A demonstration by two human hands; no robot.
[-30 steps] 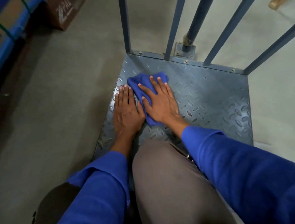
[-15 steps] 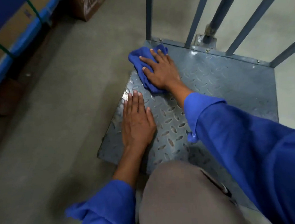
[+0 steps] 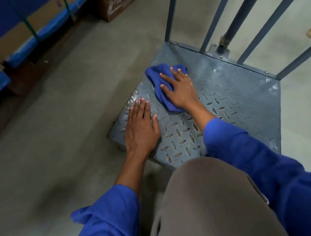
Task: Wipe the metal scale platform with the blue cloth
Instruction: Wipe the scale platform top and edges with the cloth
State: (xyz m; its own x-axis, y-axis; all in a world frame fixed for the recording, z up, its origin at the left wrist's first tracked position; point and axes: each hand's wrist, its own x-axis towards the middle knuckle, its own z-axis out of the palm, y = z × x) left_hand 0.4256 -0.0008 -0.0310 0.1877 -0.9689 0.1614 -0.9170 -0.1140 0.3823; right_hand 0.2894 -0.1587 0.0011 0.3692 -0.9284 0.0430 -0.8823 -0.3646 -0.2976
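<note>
Half a second ago the cloth [image 3: 157, 75] sat in the platform's [image 3: 239, 100] far left corner, under the rails [image 3: 168, 17]. The right hand [image 3: 181, 92] has since dragged it back to the upper centre of the frame. That corner looks done; the right side probably still needs wiping. The grip is spread, with flat fingers pressing the cloth down. The left hand [image 3: 141, 129] stays flat, fingers together, bracing near the platform's left edge.

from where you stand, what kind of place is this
Likely a warehouse or storeroom: bare grey concrete floor, strapped brown cardboard cartons with blue wrap, and a grey tread-plate metal scale platform.
</note>
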